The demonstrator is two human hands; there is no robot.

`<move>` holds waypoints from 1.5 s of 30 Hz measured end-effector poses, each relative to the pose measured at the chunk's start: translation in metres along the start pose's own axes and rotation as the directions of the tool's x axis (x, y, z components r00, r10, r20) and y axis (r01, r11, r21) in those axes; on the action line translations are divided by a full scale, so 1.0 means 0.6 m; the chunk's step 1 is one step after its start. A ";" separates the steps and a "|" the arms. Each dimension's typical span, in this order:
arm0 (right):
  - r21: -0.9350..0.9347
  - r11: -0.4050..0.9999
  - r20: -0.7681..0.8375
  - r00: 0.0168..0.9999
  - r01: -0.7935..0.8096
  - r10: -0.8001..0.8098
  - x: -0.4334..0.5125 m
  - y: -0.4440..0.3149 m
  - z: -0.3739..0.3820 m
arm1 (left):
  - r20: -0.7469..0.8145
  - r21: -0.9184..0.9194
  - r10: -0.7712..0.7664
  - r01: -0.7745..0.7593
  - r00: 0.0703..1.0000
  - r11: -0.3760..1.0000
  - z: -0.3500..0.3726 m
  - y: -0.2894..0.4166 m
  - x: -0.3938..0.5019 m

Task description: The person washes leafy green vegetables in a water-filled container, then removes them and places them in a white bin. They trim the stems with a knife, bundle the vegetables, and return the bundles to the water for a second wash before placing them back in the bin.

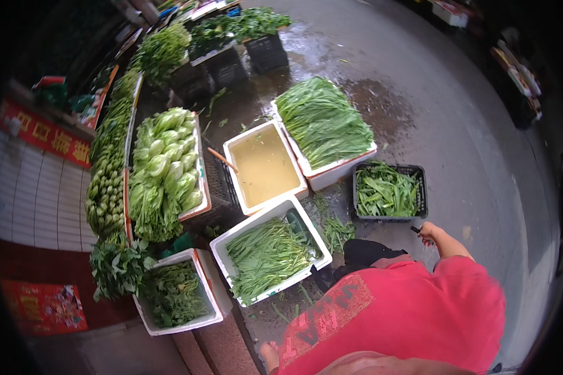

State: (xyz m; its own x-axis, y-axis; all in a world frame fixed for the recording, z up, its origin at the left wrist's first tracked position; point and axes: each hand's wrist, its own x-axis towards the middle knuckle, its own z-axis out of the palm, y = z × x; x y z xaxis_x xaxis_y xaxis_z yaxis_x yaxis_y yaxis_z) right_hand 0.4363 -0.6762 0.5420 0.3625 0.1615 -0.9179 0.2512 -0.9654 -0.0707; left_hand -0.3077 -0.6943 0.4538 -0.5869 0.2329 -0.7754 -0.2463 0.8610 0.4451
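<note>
My right hand [430,233] is closed around a small black tool [416,230], maybe a knife handle, beside a black plastic crate [389,217] of loose green leaves [385,190]. Only part of my left hand [270,352] shows, low and left of my red shirt; whether it holds anything is unclear. In front of me, a white foam box [322,263] holds long green stalks [265,258] and a dark green bottle-like object [300,227]. Behind it stands a foam box [305,191] of cloudy yellowish water [265,164], with a wooden stick [222,159] leaning over its rim.
Long leafy greens [323,122] fill a foam box at the back. Lettuce [166,164] is piled on the left, above another foam box [218,315] of leafy greens. Cut scraps [337,232] litter the wet ground. A paved lane [473,164] runs along the right.
</note>
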 end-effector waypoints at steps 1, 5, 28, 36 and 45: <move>-0.032 0.999 0.005 1.000 -0.016 0.016 -0.002 0.033 0.011 | 0.039 0.014 0.066 -0.067 0.997 0.998 0.026 0.064 -0.003; 0.045 0.999 -0.068 0.998 0.010 -0.007 0.012 0.134 0.046 | 0.336 -0.079 0.325 -0.318 0.884 0.945 0.220 0.243 -0.097; 0.901 0.421 -0.164 0.816 -0.105 0.554 0.055 0.963 0.052 | 0.798 0.380 0.151 -0.681 0.584 0.626 0.730 -0.106 -0.520; 0.742 0.661 -0.315 0.929 0.113 0.194 0.184 0.922 -0.129 | 0.803 0.407 0.143 -0.707 0.579 0.578 0.989 -0.150 -0.627; 0.819 0.538 -0.363 0.906 0.200 0.216 0.219 0.850 -0.397 | 0.975 0.188 -0.096 -0.973 0.202 -0.132 1.257 -0.241 -0.869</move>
State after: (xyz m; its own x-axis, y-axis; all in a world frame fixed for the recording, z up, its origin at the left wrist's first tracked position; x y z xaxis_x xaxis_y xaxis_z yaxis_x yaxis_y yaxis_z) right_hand 0.8256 -1.0985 0.4781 0.7090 0.0120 -0.7051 -0.5276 -0.6544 -0.5416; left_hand 0.6158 -0.5992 0.4557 0.6571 0.4050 -0.6358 0.7490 -0.2556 0.6113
